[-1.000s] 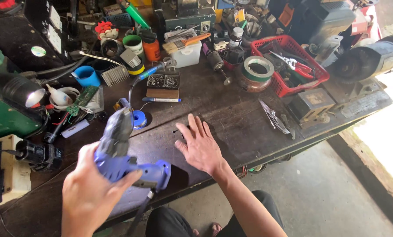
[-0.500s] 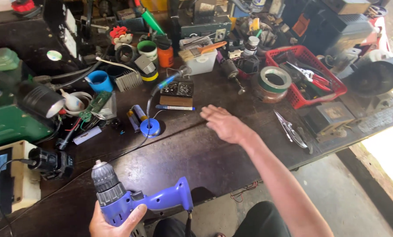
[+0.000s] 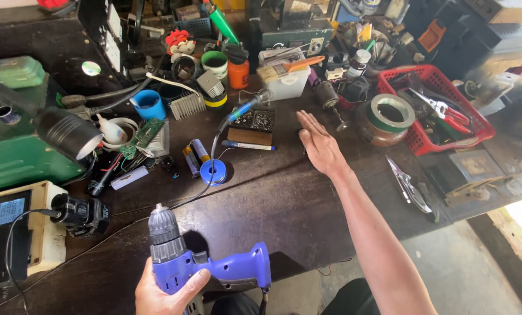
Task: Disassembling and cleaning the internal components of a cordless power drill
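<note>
Currently: left hand (image 3: 167, 289) gripping blue drill (image 3: 199, 262), chuck pointing away up the bench; right hand (image 3: 321, 146) hovering flat, fingers spread, soldering iron (image 3: 243, 109) lying just leftward.

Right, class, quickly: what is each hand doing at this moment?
Left hand: closed around the blue cordless drill, chuck pointing up.
Right hand: open, fingers stretched flat over the dark workbench, holding nothing.
</note>
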